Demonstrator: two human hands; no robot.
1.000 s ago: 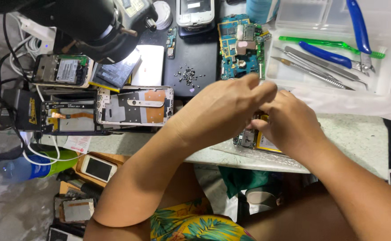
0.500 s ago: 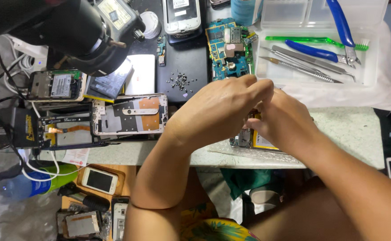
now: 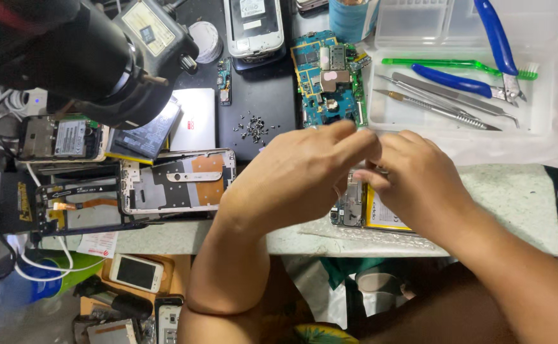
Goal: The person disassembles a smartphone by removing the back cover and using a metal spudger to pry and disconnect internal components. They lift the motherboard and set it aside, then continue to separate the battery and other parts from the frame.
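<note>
The opened phone [image 3: 363, 205] lies at the centre of the frame on the pale speckled tabletop [image 3: 514, 197], its yellow-labelled battery and bare inner frame peeping out below the two hands. The left hand [image 3: 291, 175] and the right hand [image 3: 419, 181] meet fingertip to fingertip just above it, both curled and pinching inward; whether they grip some small part between them I cannot tell, since the fingers hide it. Judging from this, the step in hand is fine work on the phone's upper end, fitting or freeing a small piece. The next move seems to call for a steady, light touch and a clear look at the part, as the fingers cover it. Toward upper centre, a heap of tiny dark screws [image 3: 253, 125] sits on a black mat [image 3: 260, 95], beside a blue-green circuit board [image 3: 330, 76]. At upper right, a clear tray [image 3: 546, 121] holds tweezers [image 3: 444, 105] and blue-handled cutters [image 3: 495, 44]. At left, another stripped phone frame [image 3: 177, 181] lies under a black lamp or scope head [image 3: 81, 57].
</note>
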